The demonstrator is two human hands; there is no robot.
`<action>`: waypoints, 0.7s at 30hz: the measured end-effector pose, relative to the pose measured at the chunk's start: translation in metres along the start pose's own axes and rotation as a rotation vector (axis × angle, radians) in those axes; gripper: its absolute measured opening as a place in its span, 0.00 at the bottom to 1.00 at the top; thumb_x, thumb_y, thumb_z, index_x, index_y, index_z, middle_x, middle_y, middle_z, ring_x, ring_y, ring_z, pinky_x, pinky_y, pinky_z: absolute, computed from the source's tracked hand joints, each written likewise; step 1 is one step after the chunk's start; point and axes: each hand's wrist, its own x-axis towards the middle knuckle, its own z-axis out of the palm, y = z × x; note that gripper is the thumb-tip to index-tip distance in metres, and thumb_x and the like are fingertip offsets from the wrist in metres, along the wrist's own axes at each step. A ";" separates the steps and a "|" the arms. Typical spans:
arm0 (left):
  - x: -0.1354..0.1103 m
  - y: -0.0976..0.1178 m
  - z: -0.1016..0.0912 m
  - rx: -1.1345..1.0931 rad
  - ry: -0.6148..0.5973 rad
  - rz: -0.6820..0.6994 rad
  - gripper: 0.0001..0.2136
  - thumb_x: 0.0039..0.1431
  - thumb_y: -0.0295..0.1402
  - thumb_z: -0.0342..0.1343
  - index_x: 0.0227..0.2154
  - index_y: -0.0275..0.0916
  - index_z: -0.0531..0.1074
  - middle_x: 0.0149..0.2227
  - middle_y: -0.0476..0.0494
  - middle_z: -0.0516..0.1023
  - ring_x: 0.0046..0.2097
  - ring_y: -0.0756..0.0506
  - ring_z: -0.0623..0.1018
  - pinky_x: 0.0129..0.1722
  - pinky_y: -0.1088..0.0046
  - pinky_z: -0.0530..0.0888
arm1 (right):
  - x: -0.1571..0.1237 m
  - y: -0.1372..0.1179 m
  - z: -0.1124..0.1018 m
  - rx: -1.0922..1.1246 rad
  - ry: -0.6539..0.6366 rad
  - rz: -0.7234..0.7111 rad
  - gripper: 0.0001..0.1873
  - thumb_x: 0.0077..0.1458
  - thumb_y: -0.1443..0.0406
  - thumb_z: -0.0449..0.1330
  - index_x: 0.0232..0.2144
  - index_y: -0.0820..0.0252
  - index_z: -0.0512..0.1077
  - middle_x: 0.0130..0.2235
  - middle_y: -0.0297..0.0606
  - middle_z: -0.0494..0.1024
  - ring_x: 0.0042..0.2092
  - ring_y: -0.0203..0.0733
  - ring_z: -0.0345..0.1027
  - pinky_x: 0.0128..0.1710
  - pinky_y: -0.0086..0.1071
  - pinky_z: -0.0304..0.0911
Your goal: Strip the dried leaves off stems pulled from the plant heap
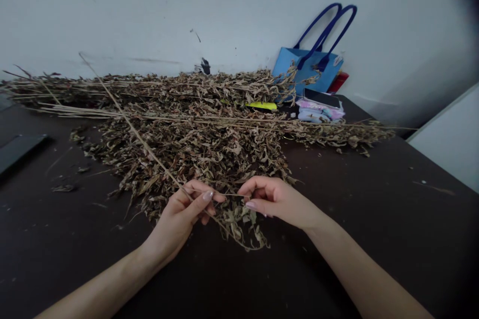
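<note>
A long dried plant stalk (144, 144) slants from the upper left down through my left hand (189, 207), whose thumb and fingers are closed on it. Its leafy tip (243, 227) hangs below and between my hands, with curled grey-green leaves. My right hand (279, 202) pinches the end of a thin side stem (234, 195) that stretches across from the left fingers. Just beyond both hands lies a broad heap of dry brown leaves (209, 147).
Bundles of dried stalks (149, 84) lie along the wall, and more bare stems (209, 120) cross the heap. A blue bag (309, 67), a phone (322, 98) on a pastel packet (318, 112) and a yellow object (262, 106) are at the back right. A dark flat object (20, 149) sits at left.
</note>
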 end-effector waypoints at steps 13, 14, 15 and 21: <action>0.000 0.001 0.000 -0.009 0.030 -0.022 0.05 0.56 0.32 0.57 0.31 0.38 0.68 0.32 0.47 0.79 0.26 0.55 0.70 0.23 0.83 0.66 | -0.001 -0.005 -0.007 -0.051 -0.001 -0.009 0.09 0.57 0.66 0.53 0.38 0.60 0.71 0.28 0.33 0.69 0.28 0.30 0.62 0.26 0.25 0.61; 0.000 0.001 0.000 -0.006 0.031 -0.029 0.04 0.56 0.32 0.57 0.31 0.38 0.68 0.32 0.47 0.79 0.26 0.55 0.70 0.23 0.83 0.66 | -0.001 -0.006 -0.007 -0.058 0.006 -0.011 0.09 0.56 0.67 0.53 0.38 0.59 0.71 0.28 0.33 0.69 0.27 0.30 0.62 0.26 0.25 0.61; 0.000 0.001 0.000 -0.007 0.033 -0.032 0.04 0.56 0.32 0.57 0.31 0.38 0.68 0.32 0.47 0.79 0.26 0.55 0.70 0.23 0.83 0.66 | -0.001 -0.006 -0.007 -0.069 0.014 -0.013 0.09 0.56 0.67 0.53 0.38 0.59 0.71 0.29 0.33 0.70 0.27 0.30 0.62 0.26 0.26 0.60; 0.003 0.001 0.000 -0.020 0.051 -0.024 0.05 0.55 0.32 0.58 0.30 0.38 0.68 0.31 0.48 0.79 0.25 0.55 0.70 0.22 0.84 0.66 | -0.004 -0.009 -0.004 -0.227 0.100 -0.069 0.09 0.56 0.67 0.52 0.37 0.57 0.72 0.32 0.34 0.71 0.27 0.30 0.63 0.27 0.26 0.60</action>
